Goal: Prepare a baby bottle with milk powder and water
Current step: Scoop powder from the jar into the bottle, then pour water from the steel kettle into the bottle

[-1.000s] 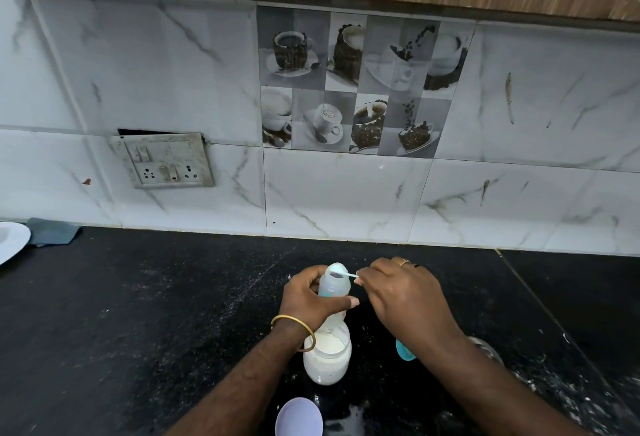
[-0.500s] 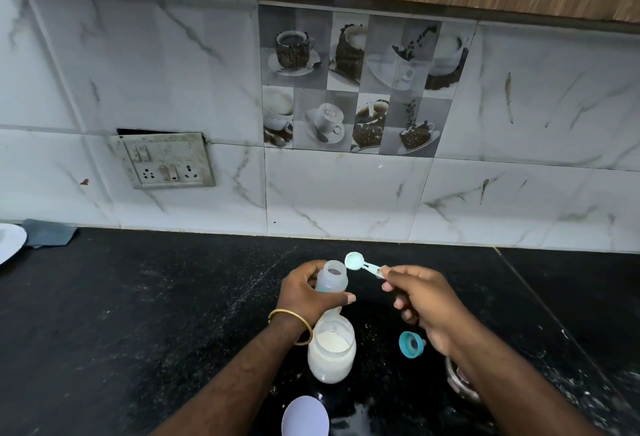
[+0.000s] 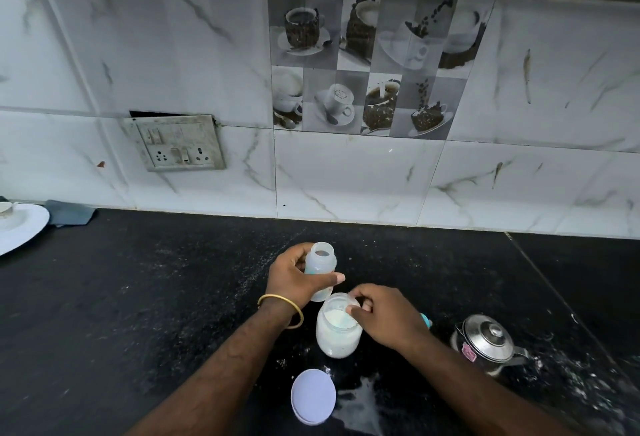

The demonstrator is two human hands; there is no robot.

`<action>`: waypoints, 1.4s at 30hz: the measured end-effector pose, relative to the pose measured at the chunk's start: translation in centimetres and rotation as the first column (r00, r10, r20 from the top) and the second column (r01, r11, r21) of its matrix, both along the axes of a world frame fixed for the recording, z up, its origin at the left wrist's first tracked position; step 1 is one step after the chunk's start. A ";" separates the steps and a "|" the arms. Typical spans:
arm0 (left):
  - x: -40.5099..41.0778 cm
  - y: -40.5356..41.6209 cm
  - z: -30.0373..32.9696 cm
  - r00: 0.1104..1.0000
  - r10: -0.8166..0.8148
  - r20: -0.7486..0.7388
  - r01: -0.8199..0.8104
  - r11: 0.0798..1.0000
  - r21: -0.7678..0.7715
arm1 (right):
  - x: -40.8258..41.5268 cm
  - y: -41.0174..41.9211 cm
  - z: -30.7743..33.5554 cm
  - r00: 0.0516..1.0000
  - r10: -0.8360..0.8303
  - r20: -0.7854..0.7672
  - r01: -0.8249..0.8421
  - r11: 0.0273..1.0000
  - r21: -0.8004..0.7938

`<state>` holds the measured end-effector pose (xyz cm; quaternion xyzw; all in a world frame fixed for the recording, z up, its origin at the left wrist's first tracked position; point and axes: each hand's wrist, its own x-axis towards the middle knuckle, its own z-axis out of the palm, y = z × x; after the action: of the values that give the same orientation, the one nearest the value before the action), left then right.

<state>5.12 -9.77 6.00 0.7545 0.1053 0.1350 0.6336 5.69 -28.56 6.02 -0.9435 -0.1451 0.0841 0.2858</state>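
Observation:
My left hand (image 3: 294, 280) grips a translucent baby bottle (image 3: 321, 264), open at the top and standing upright on the black counter (image 3: 138, 297). Just in front of it stands an open glass jar (image 3: 337, 330) of white milk powder. My right hand (image 3: 384, 318) is at the jar's mouth with its fingers pinched on a small scoop that reaches into the jar; the scoop is almost wholly hidden by the fingers. A teal bottle ring (image 3: 426, 319) peeks out behind my right hand.
The jar's pale round lid (image 3: 313, 396) lies near the counter's front, beside spilled white powder (image 3: 360, 408). A small steel kettle (image 3: 488, 342) stands to the right. A white plate (image 3: 17, 228) and a grey cloth (image 3: 69, 212) lie far left by the tiled wall.
My right hand has carried the scoop from the bottle's mouth down into the powder jar. My left hand has stayed on the bottle.

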 end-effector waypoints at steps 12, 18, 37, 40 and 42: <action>1.0 -8.8 1.7 0.969 -0.243 -0.040 0.244 0.969 0.033 | 0.1 -11.6 0.4 0.984 -0.175 -0.013 0.173 0.953 0.250; 0.0 -15.2 -4.2 0.925 -0.316 -0.212 0.355 0.916 0.185 | 0.6 -20.6 0.3 0.940 -0.340 0.026 0.311 0.885 0.346; -2.3 -20.1 -8.7 0.960 0.006 -0.281 0.051 0.979 0.195 | 1.0 -29.4 -6.6 0.783 -0.033 -0.621 0.332 0.867 0.372; -2.1 -20.1 -8.4 0.963 0.012 -0.270 0.049 0.975 0.218 | 1.2 -28.9 -7.5 0.788 -0.052 -0.614 0.361 0.847 0.391; -2.0 -20.1 -8.2 0.966 -0.007 -0.258 0.061 0.977 0.205 | 1.2 -28.6 -7.9 0.797 -0.044 -0.602 0.360 0.835 0.416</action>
<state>3.14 -29.89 -2.17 0.8302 0.1582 0.0359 0.5333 6.92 -57.20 -1.93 -0.7739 0.0357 0.2882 0.5628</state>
